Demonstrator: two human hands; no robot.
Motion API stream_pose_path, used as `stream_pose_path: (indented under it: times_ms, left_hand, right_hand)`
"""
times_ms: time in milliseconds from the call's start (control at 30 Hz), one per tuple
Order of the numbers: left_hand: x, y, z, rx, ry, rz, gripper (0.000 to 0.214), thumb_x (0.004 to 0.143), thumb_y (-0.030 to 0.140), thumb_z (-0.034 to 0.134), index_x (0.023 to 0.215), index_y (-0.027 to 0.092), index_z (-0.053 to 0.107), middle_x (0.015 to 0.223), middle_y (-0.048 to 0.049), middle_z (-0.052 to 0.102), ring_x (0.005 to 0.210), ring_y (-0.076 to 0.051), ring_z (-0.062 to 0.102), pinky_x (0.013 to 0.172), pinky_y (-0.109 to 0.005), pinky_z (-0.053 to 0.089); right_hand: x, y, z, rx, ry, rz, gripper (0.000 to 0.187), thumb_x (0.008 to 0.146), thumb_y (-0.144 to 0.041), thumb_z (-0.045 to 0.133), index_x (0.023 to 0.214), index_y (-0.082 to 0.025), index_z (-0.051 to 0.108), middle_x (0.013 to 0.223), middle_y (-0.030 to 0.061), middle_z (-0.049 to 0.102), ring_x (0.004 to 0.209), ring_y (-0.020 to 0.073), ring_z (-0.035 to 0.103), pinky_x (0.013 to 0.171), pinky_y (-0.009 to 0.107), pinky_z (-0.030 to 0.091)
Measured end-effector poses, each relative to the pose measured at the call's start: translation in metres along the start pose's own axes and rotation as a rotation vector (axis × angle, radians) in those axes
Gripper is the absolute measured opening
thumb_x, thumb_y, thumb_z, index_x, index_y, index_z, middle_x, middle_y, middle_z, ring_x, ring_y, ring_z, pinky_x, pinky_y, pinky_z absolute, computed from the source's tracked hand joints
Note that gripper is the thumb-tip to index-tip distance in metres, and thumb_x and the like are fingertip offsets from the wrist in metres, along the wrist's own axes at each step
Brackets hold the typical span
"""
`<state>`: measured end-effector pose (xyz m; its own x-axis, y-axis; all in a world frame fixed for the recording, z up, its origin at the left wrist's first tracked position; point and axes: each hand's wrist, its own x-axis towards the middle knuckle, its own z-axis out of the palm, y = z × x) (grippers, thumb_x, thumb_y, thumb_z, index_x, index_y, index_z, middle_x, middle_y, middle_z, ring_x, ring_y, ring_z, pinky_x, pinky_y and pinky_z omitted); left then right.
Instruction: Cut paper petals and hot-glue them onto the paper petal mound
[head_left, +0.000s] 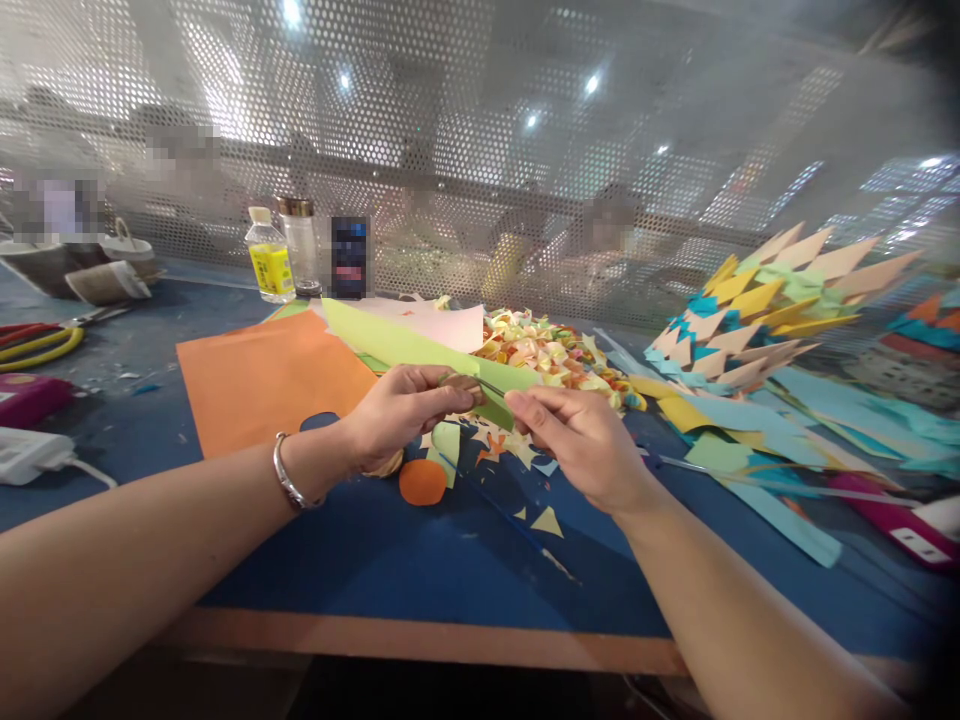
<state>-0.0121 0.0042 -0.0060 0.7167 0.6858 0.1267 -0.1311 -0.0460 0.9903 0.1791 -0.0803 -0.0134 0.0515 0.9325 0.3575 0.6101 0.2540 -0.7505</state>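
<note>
My left hand [409, 410], with a bangle on its wrist, pinches a light green paper sheet [405, 335] together with a small brownish round piece [459, 382]. Opposite it, my right hand [570, 435] is closed on a thin dark tool [491, 386], whose tip points at the round piece; its exact kind is unclear. Below the hands lie an orange paper circle [422, 482] and a pale green cut piece [446, 447]. Left of them rests a large orange sheet [270, 370] with a curved cut at its lower edge.
Behind the hands is a heap of folded paper bits [551, 350]. A spiky paper model [757, 315] stands at right, near blue paper strips [795, 510]. A yellow-labelled bottle [270, 265], glass jar [302, 250] and phone [350, 257] stand behind. Scissors [45, 348] lie left; a thin brush [525, 535] lies in front.
</note>
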Motion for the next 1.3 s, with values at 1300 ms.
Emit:
stream_pose_path:
  times_ms: [1300]
  left_hand:
    - [-0.003,-0.001,0.005,0.177,-0.215,0.039,0.012,0.071,0.019,0.067,0.062,0.012,0.066,0.067,-0.0004,0.061,0.065,-0.01,0.051,0.063,-0.024,0.04]
  right_hand:
    - [-0.004,-0.012,0.015,0.325,-0.062,0.072,0.036,0.076,-0.051,0.072,0.073,-0.018,0.057,0.058,-0.0048,0.046,0.05,0.0078,0.036,0.046,0.023,0.026]
